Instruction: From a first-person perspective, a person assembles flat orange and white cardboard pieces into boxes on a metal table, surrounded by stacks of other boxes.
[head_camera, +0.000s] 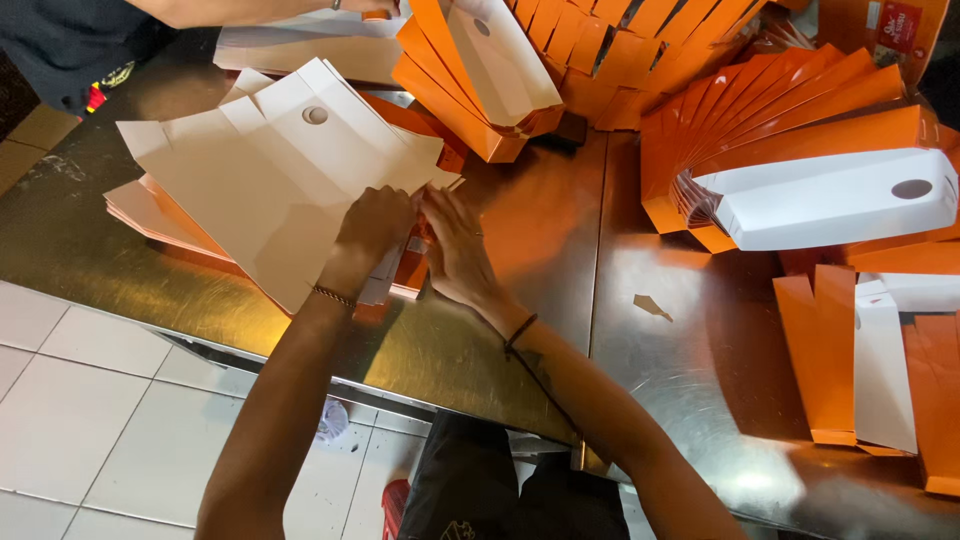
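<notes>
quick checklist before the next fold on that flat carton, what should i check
1. Both hands on the carton: left hand and right hand meet at its edge: ok.
2. Flat carton blank lies white side up on the steel table: ok.
3. Blank rests squarely on the stack of blanks: not ok, it sits skewed.
4. Grip under the fingers: cannot tell.
5. Folded cartons stand apart to the right: ok.
</notes>
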